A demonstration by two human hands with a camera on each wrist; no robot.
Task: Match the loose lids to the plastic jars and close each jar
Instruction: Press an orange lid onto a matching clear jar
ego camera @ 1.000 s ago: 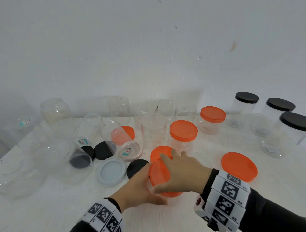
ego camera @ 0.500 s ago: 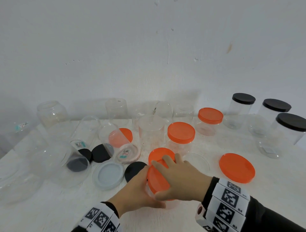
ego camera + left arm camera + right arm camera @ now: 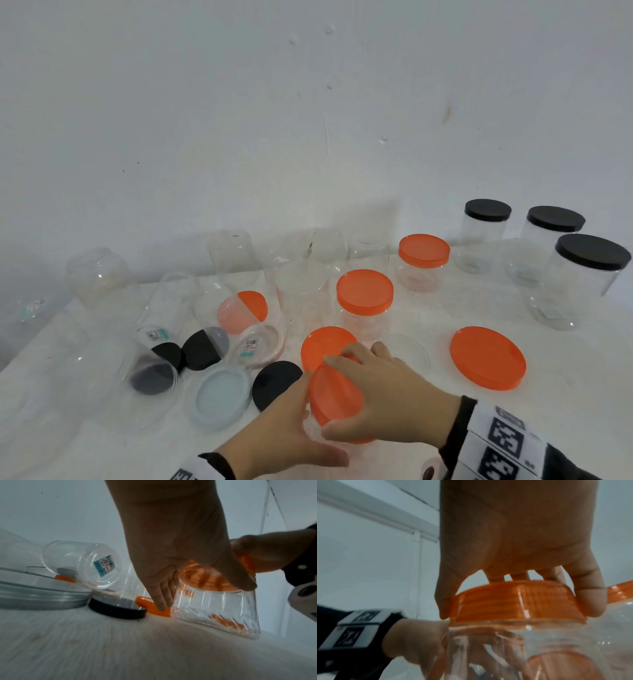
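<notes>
A clear plastic jar (image 3: 216,609) stands tilted at the table's front, with an orange lid (image 3: 334,397) on its mouth. My left hand (image 3: 291,435) wraps the jar's wall, thumb in front and fingers behind. My right hand (image 3: 383,401) grips the orange lid (image 3: 513,605) from above, thumb and fingers curled round its rim. In the right wrist view the lid sits on the jar (image 3: 522,649) neck. Another loose orange lid (image 3: 325,342) lies just behind the jar.
A large orange lid (image 3: 486,358) lies at the right. A black lid (image 3: 274,380) and a pale blue lid (image 3: 222,394) lie left of my hands. Orange-lidded jars (image 3: 364,301) stand behind, black-lidded jars (image 3: 582,274) at the far right, open and toppled clear jars (image 3: 154,370) at the left.
My right hand has turned on the orange lid, its fingers shifting round the rim. The left hand keeps hold of the jar. The head view has tilted upward.
</notes>
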